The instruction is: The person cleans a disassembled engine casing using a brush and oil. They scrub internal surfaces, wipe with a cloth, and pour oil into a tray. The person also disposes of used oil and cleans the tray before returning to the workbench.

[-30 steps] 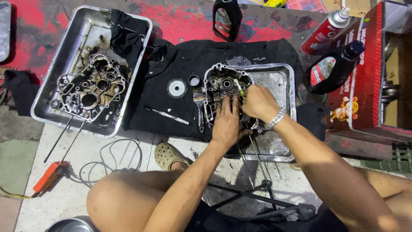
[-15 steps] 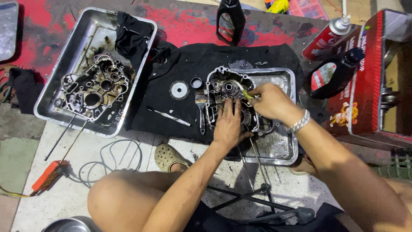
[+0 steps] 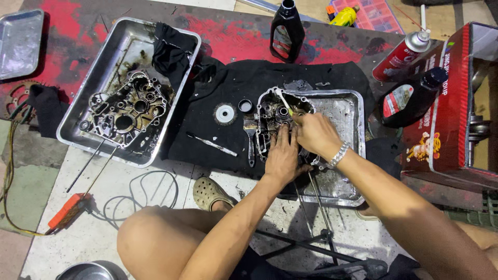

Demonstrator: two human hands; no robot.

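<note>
A big black cloth (image 3: 228, 98) lies across the middle of the frame, on a floor painted red at the top. On the cloth, right of the middle, sits a shiny metal tray (image 3: 346, 109). A second metal tray (image 3: 116, 46) sits in the upper left, and a dirty engine case half (image 3: 128, 110) lies inside it with a black rag (image 3: 170, 52) hanging over the tray's top edge. At the right edge stands a red box (image 3: 441, 103). Beside it lean a black oil bottle (image 3: 412, 98) and a red spray can (image 3: 402, 54). Another black bottle (image 3: 286, 28) stands at the top middle.

In the right tray lies the engine case (image 3: 270, 116), near the middle of the frame. The left hand (image 3: 281, 155) lies flat on the case with its fingers spread out, pressing down on it. The right hand (image 3: 314, 134) is just beside it, touching the case, and pinches a thin tool with a yellow-green handle (image 3: 286, 106). The tool's tip points up and left over the top of the case. A silver bracelet (image 3: 338, 154) sits on the right wrist.

Left of the case on the cloth lie a small brush (image 3: 251, 136), a round gear with a white middle (image 3: 225, 113), a little black ring (image 3: 245, 106) and a thin metal stick (image 3: 211, 143). At the lower left an orange-handled tool (image 3: 66, 210) lies on the pale floor by a loop of wire (image 3: 140, 197).
</note>
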